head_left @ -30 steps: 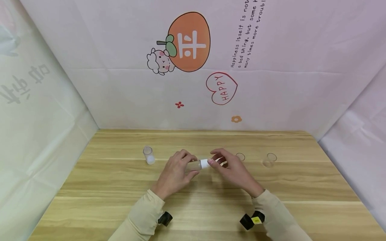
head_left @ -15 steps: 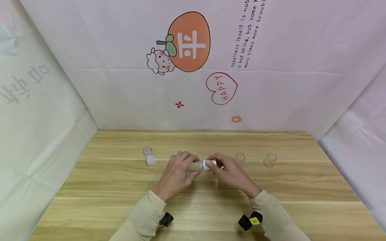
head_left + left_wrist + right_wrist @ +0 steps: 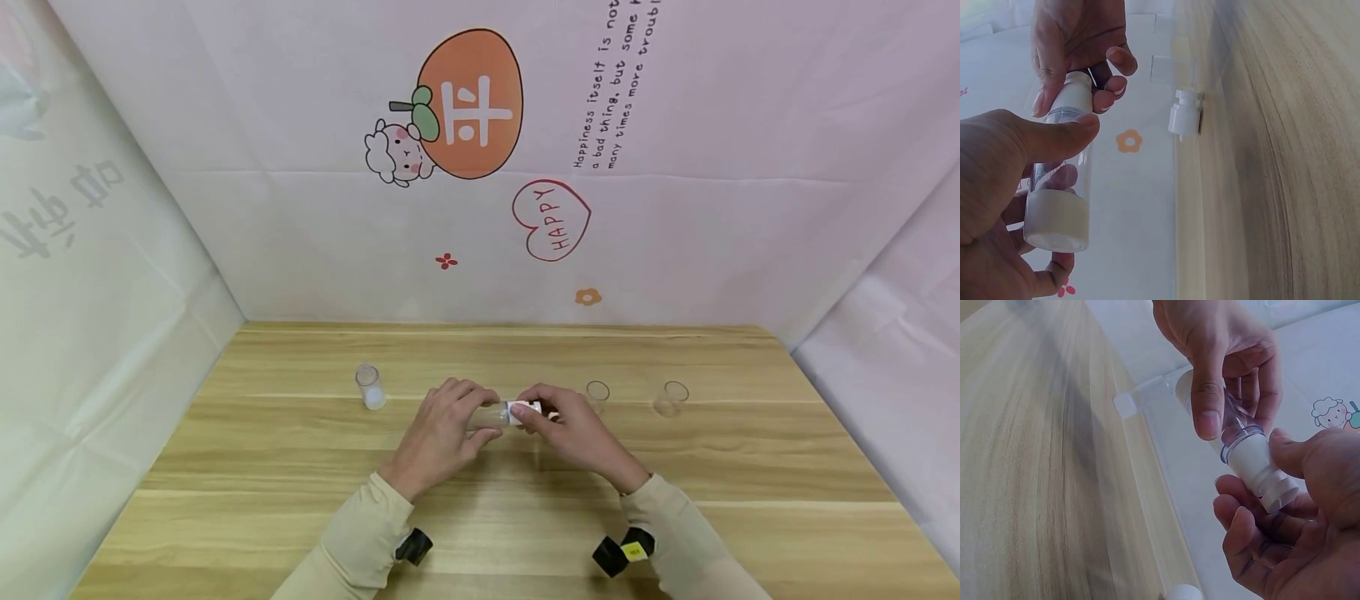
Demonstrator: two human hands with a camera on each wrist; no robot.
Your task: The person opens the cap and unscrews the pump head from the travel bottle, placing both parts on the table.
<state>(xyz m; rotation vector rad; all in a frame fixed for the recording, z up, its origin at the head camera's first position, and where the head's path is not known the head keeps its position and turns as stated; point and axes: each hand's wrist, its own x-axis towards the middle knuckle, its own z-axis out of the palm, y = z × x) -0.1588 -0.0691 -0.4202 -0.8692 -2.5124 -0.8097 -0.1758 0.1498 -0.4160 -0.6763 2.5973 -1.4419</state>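
Observation:
My left hand (image 3: 442,433) grips a clear cylindrical bottle (image 3: 1082,162) around its body. The bottle lies nearly level above the table, its white base toward the left. At its other end is a white collar (image 3: 1252,456) with a narrower neck, which my right hand (image 3: 573,429) pinches between thumb and fingers. In the right wrist view, the collar sits right at the bottle's clear rim. The right hand's remaining fingers curl loosely below the neck. Inside the left hand, part of the bottle is hidden.
Another clear bottle with a white bottom (image 3: 370,387) stands at the left. Two clear caps, one farther right (image 3: 670,400) and one nearer my right hand (image 3: 597,392), are on the wooden table (image 3: 300,483). A white pump head (image 3: 1185,115) stands near them. Printed cloth surrounds the table.
My right hand has moved slightly left and its fingers have closed in around the white collar. The bottle and collar have shifted a little to the right.

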